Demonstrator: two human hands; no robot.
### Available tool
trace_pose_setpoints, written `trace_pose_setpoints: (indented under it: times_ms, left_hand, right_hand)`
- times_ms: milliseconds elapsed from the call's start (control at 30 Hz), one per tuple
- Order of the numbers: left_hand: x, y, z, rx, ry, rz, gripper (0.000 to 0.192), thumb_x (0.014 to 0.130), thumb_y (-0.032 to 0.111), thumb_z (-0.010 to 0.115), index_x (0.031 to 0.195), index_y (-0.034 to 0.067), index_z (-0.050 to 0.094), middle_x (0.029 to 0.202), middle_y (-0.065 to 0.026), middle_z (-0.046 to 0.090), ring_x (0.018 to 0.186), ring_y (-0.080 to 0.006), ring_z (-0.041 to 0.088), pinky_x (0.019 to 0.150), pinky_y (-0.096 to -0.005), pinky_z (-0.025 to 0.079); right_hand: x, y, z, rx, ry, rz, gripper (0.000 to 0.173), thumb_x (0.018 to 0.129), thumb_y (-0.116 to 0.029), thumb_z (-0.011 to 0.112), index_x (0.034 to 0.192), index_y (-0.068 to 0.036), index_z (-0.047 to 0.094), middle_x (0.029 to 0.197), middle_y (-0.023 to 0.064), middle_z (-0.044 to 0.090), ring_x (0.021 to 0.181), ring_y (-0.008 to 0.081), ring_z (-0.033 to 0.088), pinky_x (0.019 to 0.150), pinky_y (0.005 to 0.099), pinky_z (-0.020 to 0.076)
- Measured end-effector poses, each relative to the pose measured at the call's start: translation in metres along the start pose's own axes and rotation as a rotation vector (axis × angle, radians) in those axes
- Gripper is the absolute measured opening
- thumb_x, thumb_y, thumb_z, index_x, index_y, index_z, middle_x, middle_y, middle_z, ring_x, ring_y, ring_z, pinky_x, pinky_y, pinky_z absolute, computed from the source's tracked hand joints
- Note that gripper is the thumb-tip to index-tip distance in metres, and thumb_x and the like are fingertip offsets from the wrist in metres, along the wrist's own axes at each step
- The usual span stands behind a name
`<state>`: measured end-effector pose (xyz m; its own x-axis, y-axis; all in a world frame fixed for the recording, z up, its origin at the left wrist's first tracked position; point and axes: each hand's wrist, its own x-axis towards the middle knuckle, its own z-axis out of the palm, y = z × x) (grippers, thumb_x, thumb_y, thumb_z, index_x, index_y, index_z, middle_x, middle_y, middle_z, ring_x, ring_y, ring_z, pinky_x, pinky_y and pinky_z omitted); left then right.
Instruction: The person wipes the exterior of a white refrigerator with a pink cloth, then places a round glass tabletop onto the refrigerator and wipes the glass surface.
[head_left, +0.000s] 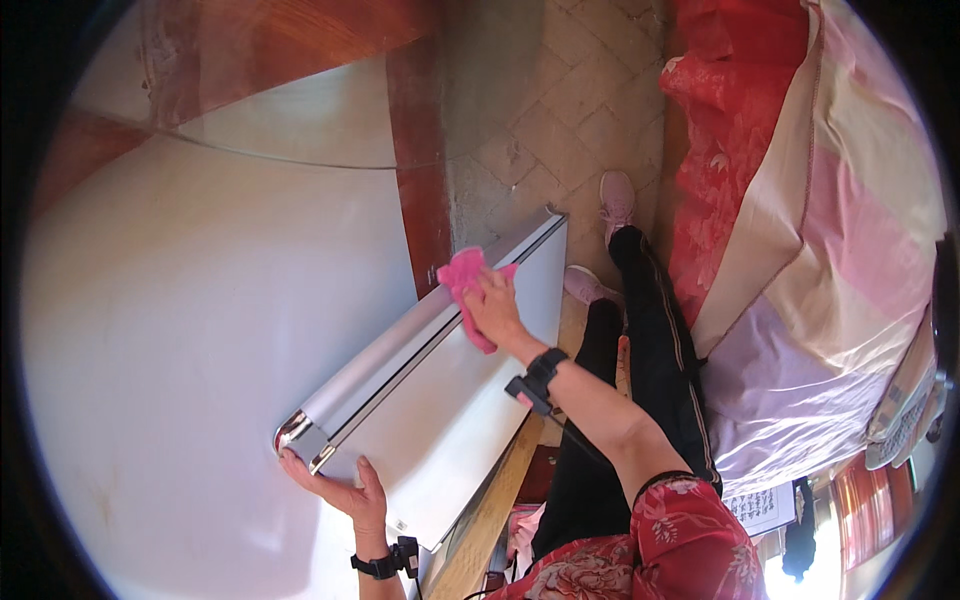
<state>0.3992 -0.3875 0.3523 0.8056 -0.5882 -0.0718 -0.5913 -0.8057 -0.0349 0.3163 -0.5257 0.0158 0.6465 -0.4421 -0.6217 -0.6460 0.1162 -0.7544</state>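
A long white panel with a silvery rounded edge and chrome corner trim (420, 420) stands tilted before me, beside a large white surface. At its lower left end my left hand (345, 487) supports the chrome corner, fingers on the outer side and thumb towards the panel's face. My right hand (491, 304) presses a pink cloth (469, 274) onto the silvery edge, farther up towards the far end. The cloth is bunched beneath the fingers, with part of it hanging over the white face.
The large white surface (225, 300) with red-brown wooden borders (420, 150) lies at the left. A bed with a pastel cover (847, 225) and red cloth is at the right. Tiled floor (562, 112) runs between them. A wooden board (480, 517) lies under the panel's near side.
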Motion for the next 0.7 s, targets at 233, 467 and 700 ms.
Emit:
trace_pose_setpoints:
  times_ms: [233, 467, 700]
  left_hand:
    - [0.003, 0.003, 0.002, -0.008, 0.031, 0.028, 0.086, 0.091, 0.033, 0.062, 0.152, -0.005, 0.015, 0.157, -0.0252, 0.020, 0.145, -0.0462, 0.016, 0.117, -0.0584, 0.013]
    - [0.002, 0.001, 0.001, -0.005, 0.035, 0.023, 0.085, 0.089, 0.031, 0.063, 0.152, -0.004, 0.016, 0.156, -0.0256, 0.023, 0.144, -0.0479, 0.017, 0.117, -0.0596, 0.013]
    - [0.003, 0.003, 0.003, -0.019, 0.035, 0.013, 0.085, 0.089, 0.029, 0.063, 0.152, -0.004, 0.016, 0.157, -0.0248, 0.019, 0.145, -0.0478, 0.016, 0.117, -0.0596, 0.013]
  right_hand:
    - [0.027, 0.026, -0.002, 0.013, -0.035, -0.008, 0.038, 0.093, -0.028, 0.049, 0.115, -0.002, 0.066, 0.125, 0.0189, 0.060, 0.128, 0.0349, 0.046, 0.104, 0.0477, 0.0394]
    - [-0.058, -0.071, -0.001, 0.114, -0.010, -0.191, 0.041, 0.097, -0.029, 0.050, 0.124, 0.000, 0.060, 0.144, 0.0204, 0.045, 0.132, 0.0454, 0.037, 0.113, 0.0493, 0.0300]
    - [0.049, 0.043, -0.012, -0.021, -0.043, 0.150, 0.046, 0.097, -0.031, 0.045, 0.127, -0.001, 0.059, 0.143, 0.0243, 0.045, 0.137, 0.0395, 0.036, 0.117, 0.0410, 0.0278]
